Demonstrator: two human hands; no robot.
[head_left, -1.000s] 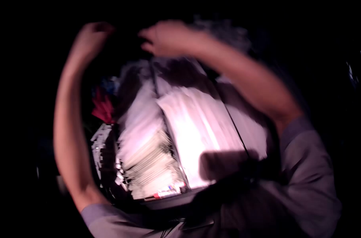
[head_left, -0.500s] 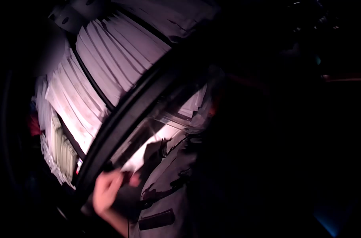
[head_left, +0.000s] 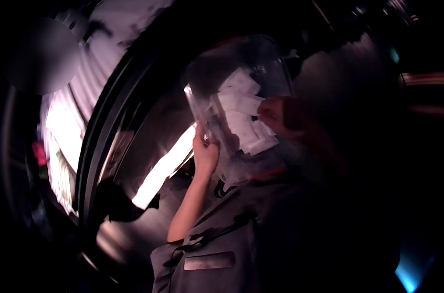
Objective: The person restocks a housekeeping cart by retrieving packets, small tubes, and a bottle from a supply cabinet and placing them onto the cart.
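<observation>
A clear plastic container [head_left: 192,105] is tilted in front of my chest. Several white, flat packet-like pieces [head_left: 239,105] lie inside it; their exact kind is hard to make out. My left hand [head_left: 206,154] grips the container's near left side, its fingers closed around the edge. In deep shadow at the container's right side, my right hand [head_left: 280,115] has its fingers curled against the white pieces. Whether it pinches one of them is hidden by darkness and blur. A bright white strip [head_left: 166,168] runs diagonally just below my left hand.
A thick curved black edge [head_left: 102,110] crosses the left side. Beyond it are pleated white sheets [head_left: 65,122], strongly lit. A blurred grey round shape [head_left: 43,56] is at upper left. Most of the right side is dark, with a blue glow [head_left: 410,273] low down.
My left hand has moved up and right from near the black edge to the container's side. The container and my right hand now show more clearly. The view has shifted, so the pleated sheets sit farther left.
</observation>
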